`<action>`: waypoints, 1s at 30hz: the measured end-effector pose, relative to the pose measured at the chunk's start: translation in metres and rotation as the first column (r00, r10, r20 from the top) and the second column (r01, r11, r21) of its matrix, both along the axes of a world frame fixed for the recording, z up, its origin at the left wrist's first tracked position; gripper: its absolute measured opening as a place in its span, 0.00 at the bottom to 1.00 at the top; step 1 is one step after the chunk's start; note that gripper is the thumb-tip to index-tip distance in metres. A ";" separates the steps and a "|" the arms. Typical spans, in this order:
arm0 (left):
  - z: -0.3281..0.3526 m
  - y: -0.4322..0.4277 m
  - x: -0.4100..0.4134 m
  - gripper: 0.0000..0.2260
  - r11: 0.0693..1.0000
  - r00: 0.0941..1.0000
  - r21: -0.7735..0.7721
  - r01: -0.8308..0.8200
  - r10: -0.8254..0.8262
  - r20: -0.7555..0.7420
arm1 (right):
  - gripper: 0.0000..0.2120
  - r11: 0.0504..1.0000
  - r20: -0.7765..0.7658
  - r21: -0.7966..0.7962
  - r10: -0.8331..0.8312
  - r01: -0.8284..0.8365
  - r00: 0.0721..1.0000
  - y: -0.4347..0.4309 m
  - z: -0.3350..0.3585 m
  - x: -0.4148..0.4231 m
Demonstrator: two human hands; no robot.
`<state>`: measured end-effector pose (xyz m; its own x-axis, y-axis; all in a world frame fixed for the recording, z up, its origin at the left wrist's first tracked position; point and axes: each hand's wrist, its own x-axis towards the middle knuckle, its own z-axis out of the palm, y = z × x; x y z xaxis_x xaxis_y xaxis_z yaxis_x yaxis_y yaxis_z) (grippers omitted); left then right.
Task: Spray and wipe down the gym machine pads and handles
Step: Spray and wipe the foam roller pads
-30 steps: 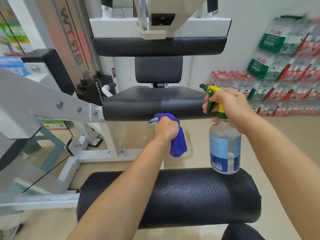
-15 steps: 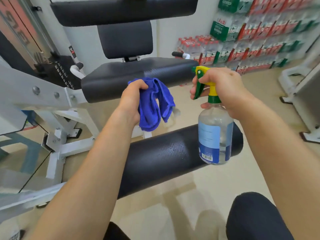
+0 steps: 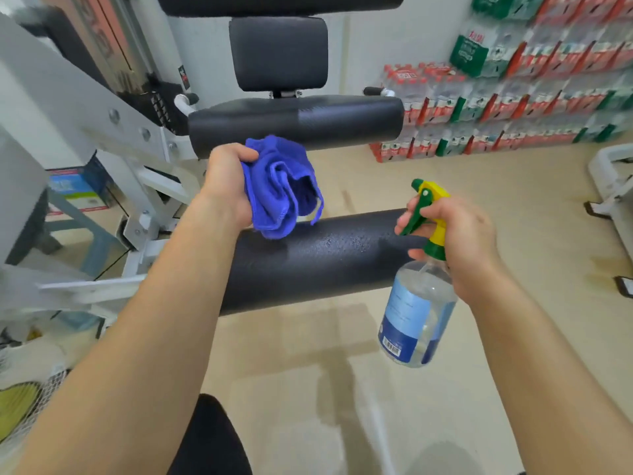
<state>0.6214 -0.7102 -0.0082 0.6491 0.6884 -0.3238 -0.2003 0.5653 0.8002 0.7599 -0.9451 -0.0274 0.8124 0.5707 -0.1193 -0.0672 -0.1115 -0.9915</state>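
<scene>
My left hand [image 3: 227, 181] grips a bunched blue cloth [image 3: 282, 186] just above the left part of the near black roller pad [image 3: 322, 262], whose top is speckled with droplets. My right hand [image 3: 459, 241] holds a clear spray bottle [image 3: 416, 313] by its green and yellow trigger head, at the pad's right end, with the nozzle pointing left. Farther back lies a second black roller pad [image 3: 298, 123], and behind it stands the black back pad [image 3: 279, 53].
The white machine frame [image 3: 85, 108] and weight stack fill the left side. Stacked packs of bottled water [image 3: 513, 108] line the right wall. Another white machine base [image 3: 613, 180] is at the right edge. Beige floor lies below the pads.
My view has tilted down and back. My left hand left the far roller and came with the cloth over the near one. The bottle dropped lower to the right.
</scene>
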 end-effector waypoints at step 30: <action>-0.092 -0.090 0.025 0.08 -0.108 0.858 0.879 0.465 0.301 -0.417 | 0.08 0.989 0.041 -0.099 0.118 -0.113 0.992 -0.079 -0.110 -0.025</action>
<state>0.6467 -0.8005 -0.1006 0.8057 0.4279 0.4097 0.2665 -0.8794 0.3945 0.7351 -1.0243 -0.1371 0.7478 0.6486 -0.1420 -0.0026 -0.2110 -0.9775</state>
